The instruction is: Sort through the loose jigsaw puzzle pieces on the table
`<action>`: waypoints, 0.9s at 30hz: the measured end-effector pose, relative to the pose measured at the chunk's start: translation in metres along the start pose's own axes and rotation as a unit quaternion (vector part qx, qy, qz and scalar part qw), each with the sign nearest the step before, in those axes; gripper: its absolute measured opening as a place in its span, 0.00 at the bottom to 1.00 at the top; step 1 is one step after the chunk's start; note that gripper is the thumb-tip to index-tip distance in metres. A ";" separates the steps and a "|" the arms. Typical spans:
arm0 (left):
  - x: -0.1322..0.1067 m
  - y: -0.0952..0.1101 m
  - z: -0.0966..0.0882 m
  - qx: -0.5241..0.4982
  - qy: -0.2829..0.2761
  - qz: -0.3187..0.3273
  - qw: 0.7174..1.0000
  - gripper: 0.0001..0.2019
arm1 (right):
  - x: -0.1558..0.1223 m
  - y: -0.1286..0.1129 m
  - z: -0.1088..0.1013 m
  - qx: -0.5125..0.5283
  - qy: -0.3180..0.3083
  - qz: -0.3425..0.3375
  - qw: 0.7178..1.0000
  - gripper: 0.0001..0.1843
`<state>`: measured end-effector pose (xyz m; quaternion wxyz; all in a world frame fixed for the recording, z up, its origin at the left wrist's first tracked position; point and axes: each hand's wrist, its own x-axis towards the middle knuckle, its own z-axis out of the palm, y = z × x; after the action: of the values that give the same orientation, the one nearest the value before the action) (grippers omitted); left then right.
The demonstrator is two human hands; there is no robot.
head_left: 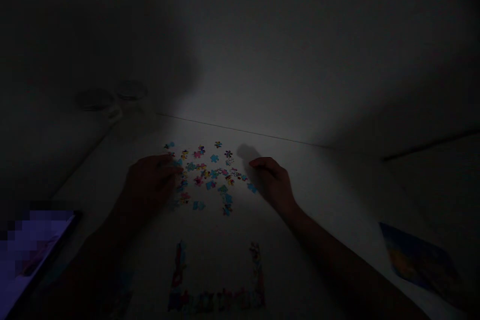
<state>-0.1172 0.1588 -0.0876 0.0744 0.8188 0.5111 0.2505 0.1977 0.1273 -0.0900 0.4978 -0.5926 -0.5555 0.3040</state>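
Loose jigsaw puzzle pieces [214,158], mostly light blue with some pink and yellow, lie scattered on the white table. At the left side of this scatter is my left hand [152,177], its fingers reaching over the nearest pieces and slightly apart. My right hand [273,179] is just beyond the right side, with thumb and fingertips brought together. Whatever that pinch may contain is too dark to make out. Closer to me lies a partly joined puzzle border [217,301], with a bottom row and two sides rising from it.
A lit screen [33,255] stands at the lower left. A blue and orange picture [420,255] lies at the right. Dim round-topped objects [131,91] stand at the back left, near the wall [262,70]. The scene is very dark.
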 end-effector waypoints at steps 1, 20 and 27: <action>0.000 -0.001 0.001 0.022 0.006 0.020 1.000 0.16 | 0.001 0.002 -0.001 0.012 -0.005 -0.002 1.000 0.11; -0.002 -0.006 0.009 0.061 -0.050 0.034 0.996 0.19 | 0.021 0.007 -0.027 -0.105 -0.282 -0.173 0.938 0.16; 0.003 0.002 -0.001 0.036 -0.012 0.064 0.997 0.19 | 0.017 0.009 -0.018 -0.115 -0.218 -0.210 0.946 0.08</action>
<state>-0.1154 0.1603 -0.0846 0.0347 0.8551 0.4650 0.2265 0.2206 0.1401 -0.0891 0.3456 -0.4347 -0.7937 0.2482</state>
